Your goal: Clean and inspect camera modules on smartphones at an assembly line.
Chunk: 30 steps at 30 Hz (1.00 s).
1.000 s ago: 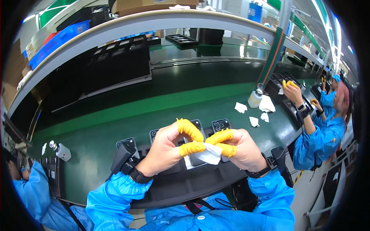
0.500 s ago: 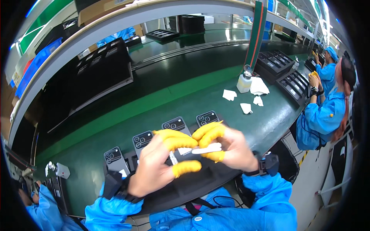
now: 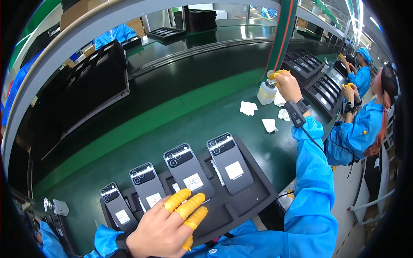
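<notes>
The left hand point(image 3: 167, 225) lies low over the near side of the black tray point(image 3: 259, 202), palm down and fingers loosely extended with nothing gripped, its yellow-covered fingertips over the lower end of the third dark grey phone point(image 3: 176, 161) from the left. The right arm stretches far forward and to the right across the desk point(image 3: 206, 122), its hand point(image 3: 288, 84) bent over the metal top of the white bottle point(image 3: 266, 94), though whether the fingers grip anything cannot be told. All four phones lie back up in the tray
</notes>
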Each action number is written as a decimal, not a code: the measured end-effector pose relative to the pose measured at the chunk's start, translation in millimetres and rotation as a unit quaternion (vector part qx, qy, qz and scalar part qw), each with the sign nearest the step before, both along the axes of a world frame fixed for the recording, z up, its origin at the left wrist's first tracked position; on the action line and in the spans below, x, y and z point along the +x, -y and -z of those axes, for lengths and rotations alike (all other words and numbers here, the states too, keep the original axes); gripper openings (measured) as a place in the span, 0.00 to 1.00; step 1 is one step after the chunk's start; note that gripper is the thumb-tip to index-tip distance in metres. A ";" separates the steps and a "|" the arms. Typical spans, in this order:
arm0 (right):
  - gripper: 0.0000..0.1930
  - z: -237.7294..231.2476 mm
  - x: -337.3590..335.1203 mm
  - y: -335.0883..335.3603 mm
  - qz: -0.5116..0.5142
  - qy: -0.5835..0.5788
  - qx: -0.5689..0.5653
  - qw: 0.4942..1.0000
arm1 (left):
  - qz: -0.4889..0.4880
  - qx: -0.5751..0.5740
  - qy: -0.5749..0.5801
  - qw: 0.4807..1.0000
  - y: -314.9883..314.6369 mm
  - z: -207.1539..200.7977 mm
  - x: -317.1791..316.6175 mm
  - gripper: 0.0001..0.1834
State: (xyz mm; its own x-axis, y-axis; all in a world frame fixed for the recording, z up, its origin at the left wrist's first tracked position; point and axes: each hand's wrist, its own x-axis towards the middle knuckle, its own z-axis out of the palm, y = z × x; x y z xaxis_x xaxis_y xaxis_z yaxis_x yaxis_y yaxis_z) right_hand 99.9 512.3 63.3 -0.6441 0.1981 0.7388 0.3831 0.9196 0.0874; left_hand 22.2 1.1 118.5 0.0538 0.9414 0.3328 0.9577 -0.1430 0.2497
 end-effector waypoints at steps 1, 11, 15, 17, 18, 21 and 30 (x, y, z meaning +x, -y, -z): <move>0.07 2.5 1.6 -8.4 0.009 0.039 -0.012 0.999 | -0.009 0.002 0.002 1.000 1.0 -0.6 -1.3 0.25; 0.07 -11.5 9.2 -14.8 -0.019 0.126 -0.052 0.991 | 0.057 -0.065 0.018 0.996 -50.9 24.2 -15.9 0.27; 0.09 -8.0 13.6 -1.4 -0.004 0.097 -0.034 0.995 | 0.106 -0.055 0.048 0.992 -75.1 60.1 -9.8 0.28; 0.15 -6.0 12.2 29.6 -0.053 0.079 -0.042 0.995 | 0.104 -0.045 0.064 0.991 -83.0 76.3 -9.5 0.28; 0.17 -2.2 12.4 59.4 -0.101 0.077 -0.070 0.989 | 0.105 -0.042 0.071 0.991 -87.4 86.7 -10.8 0.28; 0.18 6.1 6.3 142.9 -0.254 0.145 -0.134 0.947 | 0.092 -0.031 0.074 0.992 -89.8 109.4 -11.3 0.28; 0.16 5.9 -16.6 185.6 -0.350 0.222 -0.150 0.898 | 0.077 0.002 0.094 0.993 -90.4 112.4 -9.0 0.26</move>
State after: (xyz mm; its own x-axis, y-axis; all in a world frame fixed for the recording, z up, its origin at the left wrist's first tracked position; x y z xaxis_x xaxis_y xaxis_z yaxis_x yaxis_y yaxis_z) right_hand 83.2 326.6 57.4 -0.9059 -0.2230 0.3599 -0.3095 0.9288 -0.2036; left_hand 13.2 91.5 6.1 0.1341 0.9256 0.3539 0.8604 -0.2860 0.4219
